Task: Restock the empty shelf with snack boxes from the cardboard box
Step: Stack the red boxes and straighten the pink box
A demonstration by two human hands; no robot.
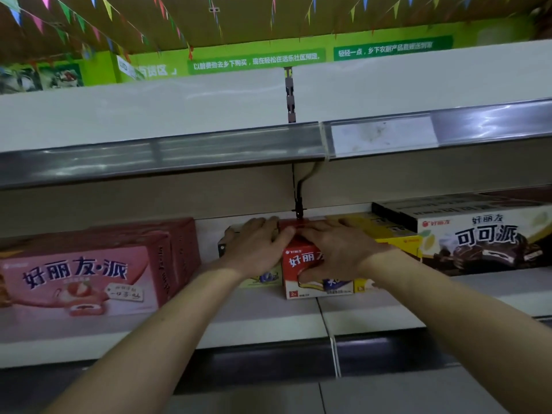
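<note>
Both my forearms [167, 324] are reaching to the lower shelf [263, 318]. My right grip [337, 252] is holding the red snack box [300, 265], with fingers lying on its top and the thumb curling at its front. My left grip [257, 246] is resting spread and flat, touching the box's upper left edge. The box is standing on the shelf between the pink pie boxes [80, 279] and a yellow box [394, 237].

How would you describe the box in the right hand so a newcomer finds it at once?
On the stocked lower shelf, look between the big pink boxes on the left and the dark chocolate-pie box on the right. The red box stands in the middle, gripped by the right hand. It alone has a red front with white lettering, unlike the yellow box beside it.
</note>
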